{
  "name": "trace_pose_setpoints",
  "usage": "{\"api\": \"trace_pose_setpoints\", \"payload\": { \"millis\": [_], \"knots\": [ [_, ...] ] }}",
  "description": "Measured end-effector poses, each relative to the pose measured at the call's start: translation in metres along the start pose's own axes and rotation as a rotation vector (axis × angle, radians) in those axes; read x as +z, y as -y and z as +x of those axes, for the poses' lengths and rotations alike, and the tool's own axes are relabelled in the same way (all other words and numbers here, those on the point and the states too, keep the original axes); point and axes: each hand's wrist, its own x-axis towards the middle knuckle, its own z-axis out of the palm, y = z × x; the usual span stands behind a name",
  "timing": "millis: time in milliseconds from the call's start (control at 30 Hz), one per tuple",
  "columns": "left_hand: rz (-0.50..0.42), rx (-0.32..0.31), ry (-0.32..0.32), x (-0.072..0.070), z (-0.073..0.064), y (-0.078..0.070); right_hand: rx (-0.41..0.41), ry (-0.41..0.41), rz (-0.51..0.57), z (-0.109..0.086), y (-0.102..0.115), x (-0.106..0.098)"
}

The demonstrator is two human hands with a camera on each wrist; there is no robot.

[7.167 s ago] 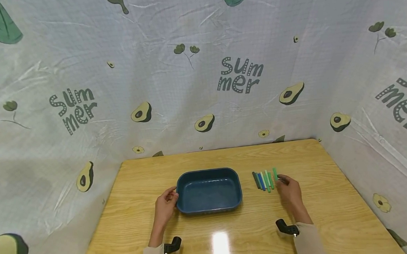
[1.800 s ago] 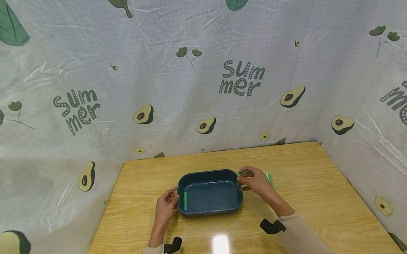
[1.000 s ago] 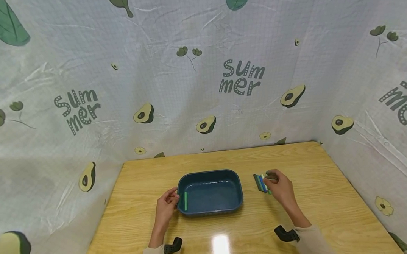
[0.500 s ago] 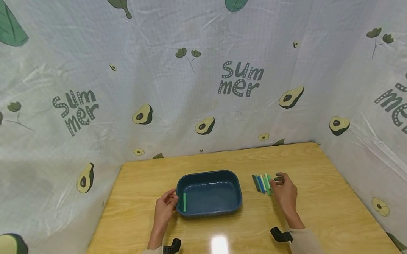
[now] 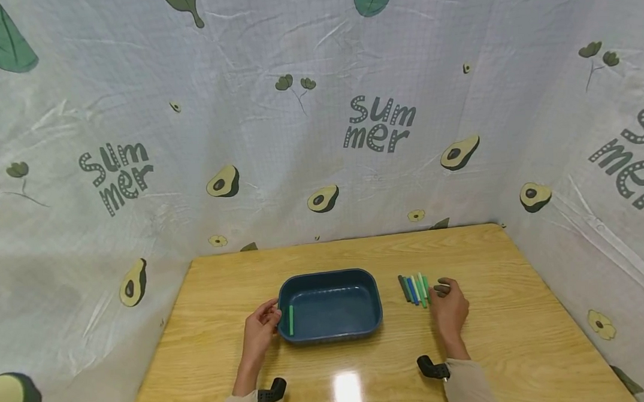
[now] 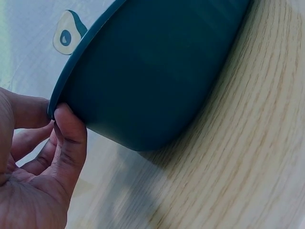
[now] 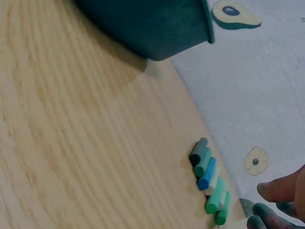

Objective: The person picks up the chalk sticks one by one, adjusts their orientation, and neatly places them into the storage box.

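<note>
My left hand pinches the left rim of a dark blue-green rectangular tub between thumb and finger; the left wrist view shows this grip close up. Inside the tub, against its left wall, lies one green chalk-like stick. To the right of the tub is a slanted row of several such sticks, dark, green, pale and blue. My right hand is just beside the row's right end, fingers bent loosely and apart from the thumb. Nothing shows between them in the right wrist view, and dark smudges mark its fingertips.
The tub and sticks are on a light wooden table. A white sheet printed with avocados and "summer" hangs behind the table and along both sides. Small black cameras are strapped to both wrists.
The green stick formerly at the row's right end now lies in the tub. My right hand has come back from the tub's right rim to the row. The left hand keeps its grip.
</note>
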Motion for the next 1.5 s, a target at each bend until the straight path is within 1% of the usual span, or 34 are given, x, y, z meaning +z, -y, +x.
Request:
{"api": "trace_pose_setpoints", "payload": {
  "millis": [133, 267, 367, 600, 833, 1233, 1500],
  "knots": [
    [0.005, 0.017, -0.005, 0.0, 0.002, -0.001, 0.008, 0.002, -0.019, 0.0, -0.001, 0.004],
    [0.001, 0.02, 0.004, 0.0, 0.002, 0.0, 0.015, 0.013, -0.046, -0.002, -0.004, 0.005],
    [-0.013, 0.006, 0.005, 0.0, 0.002, 0.001, 0.015, 0.022, -0.067, -0.003, -0.006, 0.006],
    [-0.024, -0.005, 0.006, -0.001, 0.0, 0.001, 0.028, 0.037, -0.09, -0.005, -0.012, 0.01],
    [-0.023, -0.004, -0.001, 0.0, -0.003, 0.001, 0.032, 0.018, -0.093, -0.004, -0.017, 0.012],
    [-0.023, 0.004, 0.004, 0.0, -0.001, -0.001, -0.003, -0.015, -0.09, -0.007, -0.015, 0.01],
    [-0.022, 0.0, -0.002, 0.0, -0.001, 0.0, 0.016, -0.023, -0.102, -0.008, -0.016, 0.008]
  ]
}}
